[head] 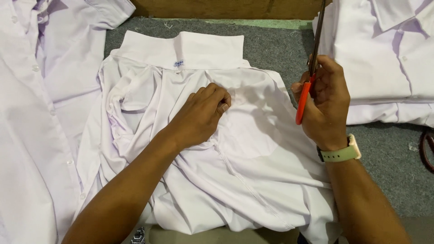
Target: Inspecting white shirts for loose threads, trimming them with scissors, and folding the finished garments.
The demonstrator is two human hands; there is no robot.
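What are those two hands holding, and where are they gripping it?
The right hand holds scissors by their orange handles, blades pointing up. The left hand pinches the fabric of the white shirt below its collar.

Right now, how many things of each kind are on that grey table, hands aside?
White shirts, as far as separate garments can be told: 3, one under the left hand at the middle, one at left, one folded pile at right.
Scissors with orange handles, in the right hand: 1
Wristwatch: 1
Total: 5
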